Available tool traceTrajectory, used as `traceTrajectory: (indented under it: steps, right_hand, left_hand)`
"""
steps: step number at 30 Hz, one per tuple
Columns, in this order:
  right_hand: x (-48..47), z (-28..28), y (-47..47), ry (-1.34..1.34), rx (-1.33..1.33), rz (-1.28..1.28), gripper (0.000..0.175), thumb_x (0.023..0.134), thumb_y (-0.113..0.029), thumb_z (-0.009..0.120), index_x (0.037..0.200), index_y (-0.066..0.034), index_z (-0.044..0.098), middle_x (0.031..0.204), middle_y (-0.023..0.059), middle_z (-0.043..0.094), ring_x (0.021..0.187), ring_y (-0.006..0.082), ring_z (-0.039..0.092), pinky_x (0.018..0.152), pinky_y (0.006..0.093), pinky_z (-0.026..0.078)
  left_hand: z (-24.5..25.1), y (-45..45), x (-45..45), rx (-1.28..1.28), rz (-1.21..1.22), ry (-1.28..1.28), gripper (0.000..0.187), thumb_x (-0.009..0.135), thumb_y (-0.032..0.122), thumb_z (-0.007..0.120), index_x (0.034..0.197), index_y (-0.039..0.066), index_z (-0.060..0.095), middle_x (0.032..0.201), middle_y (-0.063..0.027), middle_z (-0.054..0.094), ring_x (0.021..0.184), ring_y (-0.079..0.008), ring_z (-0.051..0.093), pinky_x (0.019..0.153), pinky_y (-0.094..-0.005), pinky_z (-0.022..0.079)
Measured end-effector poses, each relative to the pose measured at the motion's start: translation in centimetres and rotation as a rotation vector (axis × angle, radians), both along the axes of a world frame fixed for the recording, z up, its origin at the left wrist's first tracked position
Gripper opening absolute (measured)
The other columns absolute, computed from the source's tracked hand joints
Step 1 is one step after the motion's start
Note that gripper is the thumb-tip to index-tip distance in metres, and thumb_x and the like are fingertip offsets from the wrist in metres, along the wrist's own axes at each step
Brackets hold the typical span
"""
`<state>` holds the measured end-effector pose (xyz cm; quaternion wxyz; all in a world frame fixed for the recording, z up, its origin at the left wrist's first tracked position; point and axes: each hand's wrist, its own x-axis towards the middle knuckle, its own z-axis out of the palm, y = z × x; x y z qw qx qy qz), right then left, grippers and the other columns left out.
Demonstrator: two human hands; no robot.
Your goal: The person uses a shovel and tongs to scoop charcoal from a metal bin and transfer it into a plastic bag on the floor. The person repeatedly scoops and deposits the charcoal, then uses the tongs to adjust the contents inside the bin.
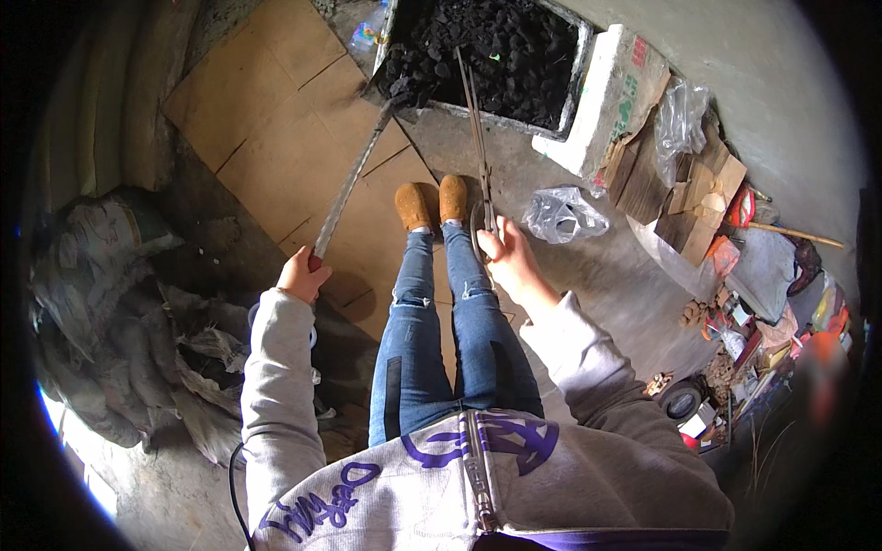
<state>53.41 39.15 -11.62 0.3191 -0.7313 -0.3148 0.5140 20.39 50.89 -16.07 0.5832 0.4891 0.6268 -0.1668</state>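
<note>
My left hand point(301, 276) grips the red end of a long-handled metal shovel point(351, 180). The shovel's blade lies at the lower left corner of an open box of charcoal point(513, 65), with dark lumps on or against it. Long metal fire tongs point(475, 124) are in my right hand point(511, 256), with my fingers around the handle end. The tips of the tongs reach over the charcoal and look slightly apart; no lump between them can be made out. A small green scrap lies on the charcoal.
A white foam box point(599, 103) stands right of the charcoal, beside flattened cardboard point(679, 186). A clear plastic bag point(566, 215) lies on the concrete floor. Mixed litter point(758, 330) is heaped at the right wall. Dark sacks point(117, 310) are piled on the left. Tan tiles point(275, 158) cover part of the floor.
</note>
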Motion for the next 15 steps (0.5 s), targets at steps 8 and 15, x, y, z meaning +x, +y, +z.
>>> traceTrajectory:
  steps: [8,15]
  right_hand:
    - [-0.7,5.0,-1.4,0.555,-0.278,-0.282,0.011,0.088,-0.018,0.054,0.089,-0.0083,0.048,0.071,-0.0039,0.043,0.059,0.0041,0.039,0.048,0.0202,0.033]
    - [-2.5,7.4,-3.5,0.439,-0.217,-0.071,0.025,0.087,-0.022,0.053,0.104,-0.0044,0.046,0.078,-0.003,0.041,0.067,0.0056,0.039,0.061,0.0209,0.037]
  left_hand:
    - [-0.7,-0.1,-0.6,0.016,-0.048,-0.003,0.026,0.077,0.016,0.065,0.084,0.004,0.044,0.057,-0.0049,0.043,0.041,-0.0157,0.044,0.038,-0.0316,0.036]
    - [-3.1,-1.2,-2.1,-0.011,-0.012,0.002,0.026,0.075,0.015,0.066,0.084,0.004,0.044,0.061,-0.0058,0.044,0.047,-0.0162,0.045,0.042,-0.033,0.037]
